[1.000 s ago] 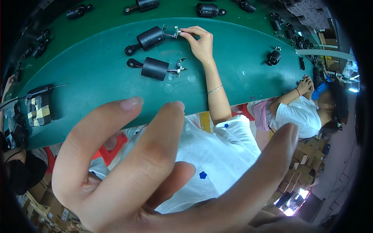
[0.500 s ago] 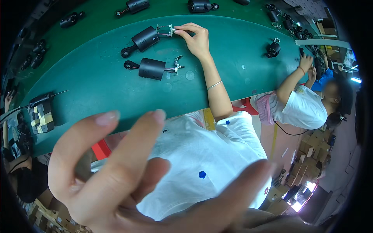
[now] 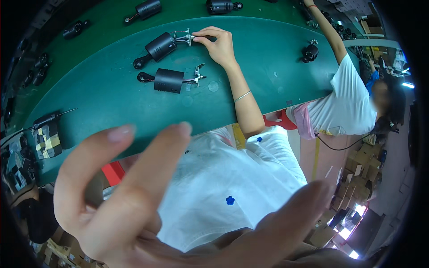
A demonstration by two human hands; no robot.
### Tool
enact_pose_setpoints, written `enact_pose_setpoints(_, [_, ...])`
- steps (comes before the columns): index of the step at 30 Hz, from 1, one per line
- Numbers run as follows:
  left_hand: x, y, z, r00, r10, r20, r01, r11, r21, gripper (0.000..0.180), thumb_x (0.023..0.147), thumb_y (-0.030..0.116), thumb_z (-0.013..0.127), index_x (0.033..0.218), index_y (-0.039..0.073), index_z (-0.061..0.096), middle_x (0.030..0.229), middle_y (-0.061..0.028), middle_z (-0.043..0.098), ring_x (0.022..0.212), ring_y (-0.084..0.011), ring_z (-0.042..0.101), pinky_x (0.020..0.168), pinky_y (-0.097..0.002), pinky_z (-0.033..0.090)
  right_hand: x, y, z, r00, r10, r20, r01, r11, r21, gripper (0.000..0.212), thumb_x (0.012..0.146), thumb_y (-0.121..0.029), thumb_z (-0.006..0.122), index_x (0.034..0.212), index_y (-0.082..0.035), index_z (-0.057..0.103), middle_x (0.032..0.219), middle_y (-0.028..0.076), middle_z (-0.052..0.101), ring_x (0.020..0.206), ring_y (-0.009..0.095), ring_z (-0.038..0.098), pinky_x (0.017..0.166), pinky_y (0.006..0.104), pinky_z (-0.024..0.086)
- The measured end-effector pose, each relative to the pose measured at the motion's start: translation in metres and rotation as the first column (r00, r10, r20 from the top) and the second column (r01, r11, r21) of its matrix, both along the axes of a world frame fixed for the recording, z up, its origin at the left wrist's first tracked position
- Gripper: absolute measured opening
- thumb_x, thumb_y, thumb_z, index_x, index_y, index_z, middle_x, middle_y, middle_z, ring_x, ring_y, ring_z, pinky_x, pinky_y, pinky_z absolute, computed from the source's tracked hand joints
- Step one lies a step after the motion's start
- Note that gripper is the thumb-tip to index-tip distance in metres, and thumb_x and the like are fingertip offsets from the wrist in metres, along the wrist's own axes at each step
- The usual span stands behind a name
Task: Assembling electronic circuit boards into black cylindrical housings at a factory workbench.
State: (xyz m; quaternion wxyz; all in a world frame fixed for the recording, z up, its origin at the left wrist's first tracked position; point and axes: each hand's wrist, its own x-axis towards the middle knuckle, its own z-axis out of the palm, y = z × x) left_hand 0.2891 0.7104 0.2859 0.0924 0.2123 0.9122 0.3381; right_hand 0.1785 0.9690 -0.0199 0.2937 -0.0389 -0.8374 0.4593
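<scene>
My right hand (image 3: 218,45) reaches over the green table. Its thumb and fingers pinch the end of a small circuit board (image 3: 189,37), which is joined by thin wires to a black cylinder unit (image 3: 161,47) with a round eye at its other end. A second such cylinder unit (image 3: 168,81) lies just nearer, its board and wires pointing right; no hand touches it. Large and close to the camera, my left hand (image 3: 120,210) is raised with bent fingers and its thumb well apart. Nothing shows between them, and it hides part of the table's near edge.
A black electric screwdriver (image 3: 47,119) rests on a taped block (image 3: 48,142) at the left. More black units (image 3: 148,9) line the far green surface (image 3: 107,22). Another unit (image 3: 310,52) sits at the right, near a co-worker in a white shirt (image 3: 346,102). Cardboard boxes (image 3: 357,172) stand behind.
The view has shifted slightly, so the table things sit a little further left. The co-worker's arm has stretched out toward the far side. My right hand keeps its pinch on the board.
</scene>
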Motion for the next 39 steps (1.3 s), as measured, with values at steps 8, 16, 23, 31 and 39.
enact_pose_setpoints(8, [0.001,0.001,0.001,0.999,-0.027,0.024,0.027,1.0,-0.001,0.03,0.075,0.027,0.074,0.1,0.029,0.059,0.116,-0.0146,0.063,0.119,-0.0347,0.047,0.088,-0.0418,0.05,0.001,0.001,0.0,0.999,0.024,0.048,-0.024,1.0,0.009,0.014,0.075,-0.001,0.075,0.088,-0.005,0.078,0.082,0.003,0.072,0.064,0.012,0.057,0.061,0.0223,0.045])
enact_pose_setpoints(16, [-0.014,-0.002,0.001,0.999,-0.016,0.044,0.016,1.0,0.015,0.03,0.076,0.026,0.074,0.101,0.028,0.058,0.116,-0.0143,0.063,0.119,-0.0344,0.047,0.088,-0.0415,0.049,0.001,-0.001,-0.001,0.997,0.044,0.058,-0.044,0.999,-0.014,0.013,0.074,0.0,0.075,0.086,-0.004,0.077,0.081,0.003,0.072,0.064,0.012,0.057,0.061,0.0221,0.045])
enact_pose_setpoints(23, [-0.032,0.023,0.006,0.996,-0.045,0.071,0.044,0.999,0.013,0.03,0.076,0.024,0.073,0.101,0.028,0.057,0.117,-0.014,0.063,0.119,-0.034,0.047,0.089,-0.0412,0.049,0.002,0.002,0.003,0.997,0.039,0.064,-0.035,0.997,-0.066,0.011,0.075,-0.001,0.074,0.085,-0.003,0.077,0.081,0.003,0.072,0.064,0.012,0.057,0.062,0.022,0.045])
enact_pose_setpoints(31, [-0.003,0.013,0.011,0.994,-0.057,0.096,0.057,0.998,0.004,0.03,0.077,0.023,0.072,0.102,0.027,0.056,0.118,-0.0137,0.062,0.118,-0.0337,0.047,0.089,-0.0409,0.049,0.004,0.006,0.001,0.998,0.012,0.069,-0.009,0.999,-0.045,0.006,0.079,-0.003,0.072,0.084,-0.003,0.076,0.078,0.003,0.07,0.063,0.012,0.054,0.06,0.0224,0.043])
enact_pose_setpoints(39, [-0.014,0.007,0.003,0.992,-0.017,0.123,0.015,1.0,0.01,0.03,0.078,0.021,0.072,0.102,0.027,0.055,0.119,-0.0135,0.062,0.118,-0.0333,0.048,0.089,-0.0406,0.049,-0.001,0.001,-0.004,0.994,-0.023,0.106,0.018,0.999,0.049,0.018,0.089,-0.008,0.064,0.074,0.001,0.065,0.067,0.001,0.059,0.058,0.012,0.044,0.055,0.0251,0.037])
